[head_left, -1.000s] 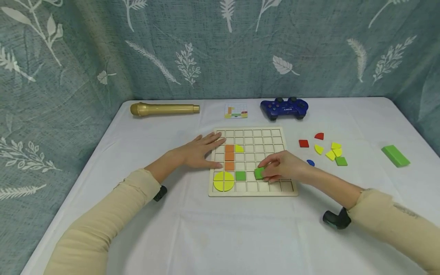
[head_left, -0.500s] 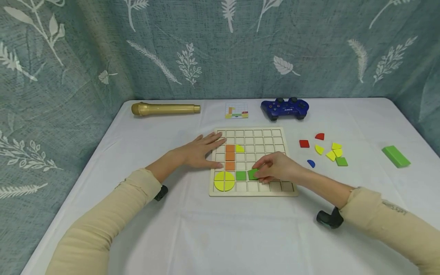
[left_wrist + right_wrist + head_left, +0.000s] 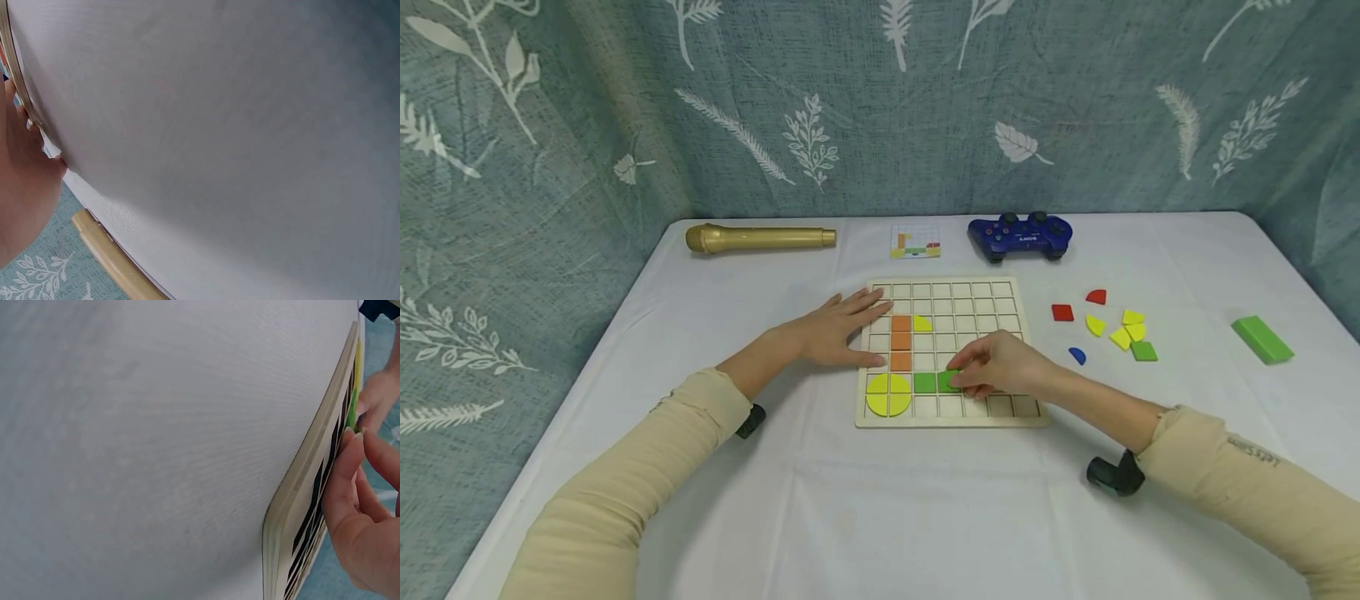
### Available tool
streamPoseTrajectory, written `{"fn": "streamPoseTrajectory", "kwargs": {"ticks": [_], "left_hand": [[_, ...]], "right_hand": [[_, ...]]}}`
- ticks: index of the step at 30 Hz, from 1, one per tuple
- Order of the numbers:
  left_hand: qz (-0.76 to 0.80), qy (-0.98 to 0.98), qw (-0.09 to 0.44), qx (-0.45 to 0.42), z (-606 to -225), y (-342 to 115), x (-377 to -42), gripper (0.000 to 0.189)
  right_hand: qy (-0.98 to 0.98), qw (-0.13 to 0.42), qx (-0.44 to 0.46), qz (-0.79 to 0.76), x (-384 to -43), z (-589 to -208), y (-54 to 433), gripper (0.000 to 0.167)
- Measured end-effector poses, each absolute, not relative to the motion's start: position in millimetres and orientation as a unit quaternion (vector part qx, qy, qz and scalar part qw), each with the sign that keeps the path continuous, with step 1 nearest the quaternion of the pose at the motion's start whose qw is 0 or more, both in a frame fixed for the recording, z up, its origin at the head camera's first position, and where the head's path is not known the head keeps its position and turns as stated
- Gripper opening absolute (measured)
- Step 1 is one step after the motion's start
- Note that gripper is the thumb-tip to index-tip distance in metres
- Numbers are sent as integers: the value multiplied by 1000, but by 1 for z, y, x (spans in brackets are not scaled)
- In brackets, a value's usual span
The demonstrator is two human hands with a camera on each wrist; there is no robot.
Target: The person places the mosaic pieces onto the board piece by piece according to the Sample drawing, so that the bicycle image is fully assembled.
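Note:
A wooden grid board [image 3: 951, 423] lies on the white cloth. My left hand [image 3: 835, 333] rests with spread fingers over its left edge. With thumb and fingertips, my right hand [image 3: 1006, 364] pinches a green square tile [image 3: 947, 382] in the cell right of another green square [image 3: 924, 382]. The fingers partly cover this tile. Left of the green pair, yellow quarter-circles form a disc [image 3: 887, 395]. Above it stands a column of orange squares [image 3: 901, 340], with a yellow quarter-circle [image 3: 922, 323] beside its top. The right wrist view shows the fingertips low over the board.
Right of the board lie loose tiles: a red square [image 3: 1062, 312], a red quarter-circle [image 3: 1097, 297], a blue half-circle [image 3: 1077, 356], several yellow pieces and a green square [image 3: 1144, 351]. Farther right is a green block [image 3: 1262, 340]. Behind are a gold microphone [image 3: 760, 238], pattern card [image 3: 914, 242] and blue game controller [image 3: 1021, 237].
My right hand has moved left with the green square, which has gone from tilted over the grid to flat beside the other green square. My left hand has stayed put.

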State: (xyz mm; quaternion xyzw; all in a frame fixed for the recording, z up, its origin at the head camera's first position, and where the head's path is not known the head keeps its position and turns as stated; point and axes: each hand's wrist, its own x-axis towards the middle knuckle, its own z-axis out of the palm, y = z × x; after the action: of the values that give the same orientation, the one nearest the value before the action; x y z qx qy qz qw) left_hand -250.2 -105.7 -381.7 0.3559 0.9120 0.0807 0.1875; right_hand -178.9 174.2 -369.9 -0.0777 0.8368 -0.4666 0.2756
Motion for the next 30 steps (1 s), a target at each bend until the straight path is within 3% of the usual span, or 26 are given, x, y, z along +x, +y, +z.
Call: {"fn": "streamPoseTrajectory", "kwargs": {"ticks": [8,20,30], "left_hand": [[85,910,188,359,-382,-105,-251,89],[88,911,188,357,-385,-106,-252,91],[88,913,191,351,-386,-106,-253,91]], "right_hand": [[832,286,-72,-470,-179,-366,176,24],[758,383,-82,-521,-192,-365,214,48],[737,350,-52,-575,-195,-358,272,52]]}}
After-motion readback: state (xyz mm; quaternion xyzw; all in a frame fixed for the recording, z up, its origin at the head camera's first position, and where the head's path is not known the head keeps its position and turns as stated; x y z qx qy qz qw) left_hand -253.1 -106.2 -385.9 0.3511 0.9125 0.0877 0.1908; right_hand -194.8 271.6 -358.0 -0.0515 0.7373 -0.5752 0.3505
